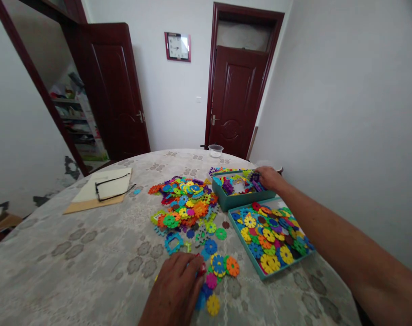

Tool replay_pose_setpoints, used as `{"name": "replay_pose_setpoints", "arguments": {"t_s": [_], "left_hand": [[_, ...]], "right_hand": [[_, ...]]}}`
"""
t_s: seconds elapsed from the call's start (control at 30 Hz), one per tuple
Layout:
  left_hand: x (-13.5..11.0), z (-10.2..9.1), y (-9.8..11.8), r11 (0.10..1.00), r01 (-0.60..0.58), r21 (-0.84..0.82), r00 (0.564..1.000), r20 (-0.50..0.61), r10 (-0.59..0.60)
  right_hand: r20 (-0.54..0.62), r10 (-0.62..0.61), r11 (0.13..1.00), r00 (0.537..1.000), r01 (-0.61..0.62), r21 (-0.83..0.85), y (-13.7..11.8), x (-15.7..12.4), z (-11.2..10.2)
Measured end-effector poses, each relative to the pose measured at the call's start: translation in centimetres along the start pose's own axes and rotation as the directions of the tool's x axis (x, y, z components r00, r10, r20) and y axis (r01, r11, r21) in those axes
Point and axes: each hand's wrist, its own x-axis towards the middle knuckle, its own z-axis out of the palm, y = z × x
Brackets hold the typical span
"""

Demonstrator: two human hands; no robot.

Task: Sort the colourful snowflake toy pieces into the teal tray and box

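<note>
Head cam: my left hand (173, 286) has fingers (184, 261) around a red piece (202, 268), right hand (269, 178) at the deeper teal box (246, 199), can't tell if it's gripping.

Tablecloth (100, 244) lies open before the papers (87, 188); heaped pieces (183, 194) and teal box (241, 201) obstruct rightward.

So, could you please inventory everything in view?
Clock: one, red frame, far wall
Doors: two, dark red, beyond table
Wall plate: one, white, far wall
Shelves: several, white, left doorway
Tablecloth: one, patterned grey, table
Bowl: one, clear, table's far edge
Papers: unclear count, cream, brown, table's left
Glasses: one pair, black, on papers
Deep box: one, teal, table's right
Shallow tray: one, teal, nearer than box
Pieces: uncountable, multicoloured, on table, in containers
Left hand: one, by red piece
Right hand: one, at box
</note>
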Motion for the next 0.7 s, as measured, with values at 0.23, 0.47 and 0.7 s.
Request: {"name": "replay_pose_setpoints", "arguments": {"t_s": [0.23,0.47,0.7], "left_hand": [[-0.4,0.7,-0.4,0.999,0.05,-0.016,0.999,0.013,-0.049],[-0.1,0.3,0.1,0.986,0.159,0.047,0.983,0.086,-0.163],[0.2,-1.0,-1.2,0.94,0.258,0.224,0.949,0.126,-0.29]], "right_hand": [[-0.216,0.093,0.991,0.972,-0.07,0.112,-3.0,-7.5,-2.3],[-0.099,-0.017,0.881,0.995,0.062,0.47,-11.8,-18.5,-3.6],[0.161,-0.383,0.731,0.91,0.192,0.654,-20.2,-21.9,-2.8]]}}
